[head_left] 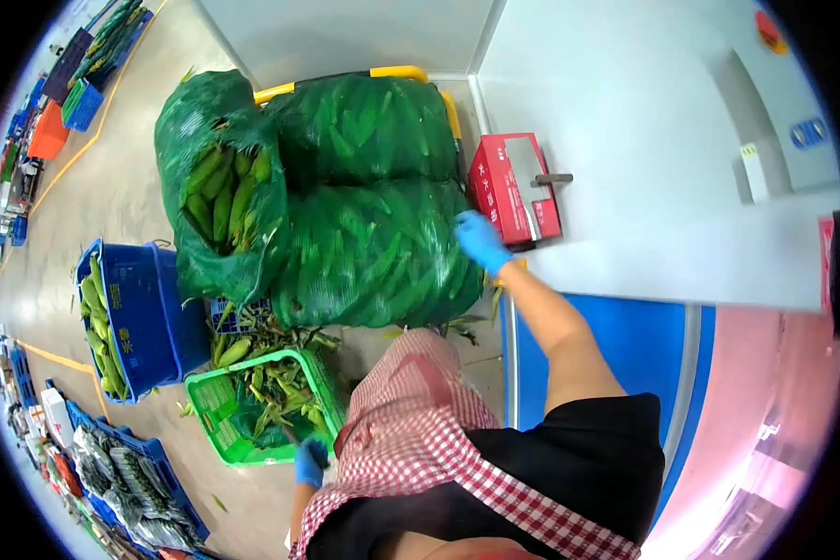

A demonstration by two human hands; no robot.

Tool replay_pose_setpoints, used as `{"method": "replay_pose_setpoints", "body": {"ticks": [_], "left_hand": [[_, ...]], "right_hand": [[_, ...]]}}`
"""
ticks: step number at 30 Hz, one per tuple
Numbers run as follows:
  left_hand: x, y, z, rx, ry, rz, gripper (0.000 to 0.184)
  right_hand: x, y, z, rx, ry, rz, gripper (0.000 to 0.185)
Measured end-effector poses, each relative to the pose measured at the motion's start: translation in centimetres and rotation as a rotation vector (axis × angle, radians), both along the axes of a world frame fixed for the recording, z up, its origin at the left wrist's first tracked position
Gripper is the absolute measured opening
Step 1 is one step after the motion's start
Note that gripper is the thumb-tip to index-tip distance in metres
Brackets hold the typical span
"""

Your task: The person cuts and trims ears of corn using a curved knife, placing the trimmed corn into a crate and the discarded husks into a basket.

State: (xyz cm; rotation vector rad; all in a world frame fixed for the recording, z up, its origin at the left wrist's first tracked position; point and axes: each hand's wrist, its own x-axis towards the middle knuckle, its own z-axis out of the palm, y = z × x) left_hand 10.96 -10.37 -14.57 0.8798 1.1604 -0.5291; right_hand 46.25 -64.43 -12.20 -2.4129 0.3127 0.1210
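My right hand [483,241], in a blue glove, is at the right edge of a green mesh sack [383,252] full of corn in husks, close to a red box [513,189]. Its fingers are bent together; what they hold, if anything, is hidden. Low beside my apron, my left hand [311,462], also gloved in blue, is by the near rim of a green basket [217,411] holding loose husks. Its fingers are blurred and partly in shadow. An open mesh sack [201,103] shows bare ends of corn cobs in husk [222,201] at its torn mouth.
Another full sack [359,121] lies behind, on a cart with a yellow rail [399,72]. A blue crate [145,317] of corn stands at left. Husk scraps [285,338] litter the floor. A pale wall [607,93] bounds the right side; more crates line the far left.
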Motion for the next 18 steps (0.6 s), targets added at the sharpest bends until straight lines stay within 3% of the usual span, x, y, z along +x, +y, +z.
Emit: {"method": "replay_pose_setpoints", "body": {"ticks": [1,2,3,5,6,12,15,18], "left_hand": [[-0.2,-1.6,2.4,0.185,0.271,0.023,0.023],[-1.9,-1.6,3.4,0.219,0.337,-0.042,0.026],[-10.1,5.1,-4.4,-0.102,0.242,0.123,0.027],[-10.8,3.7,1.1,0.159,0.384,0.021,0.025],[-10.7,3.3,2.5,0.197,0.419,0.029,0.024],[-8.1,1.9,8.1,0.359,0.502,0.084,0.017],[-5.3,0.3,8.9,0.407,0.512,0.084,0.014],[-4.0,-0.8,9.4,0.423,0.515,0.094,0.012]], "right_hand": [[1.6,-5.1,-1.9,-0.046,0.006,-0.154,0.036],[2.7,-9.6,-2.0,-0.129,0.129,-0.220,0.040],[3.8,-14.3,-5.0,-0.222,0.026,-0.247,0.037],[5.5,-20.2,-6.3,-0.445,0.041,-0.172,0.034],[5.9,-22.4,-6.8,-0.491,0.142,-0.164,0.035],[7.9,-30.4,-11.4,-1.106,-0.030,0.101,0.027],[10.5,-33.3,-13.2,-0.936,0.441,0.166,0.020],[10.5,-33.9,-13.2,-0.811,0.322,0.000,0.014]]}}
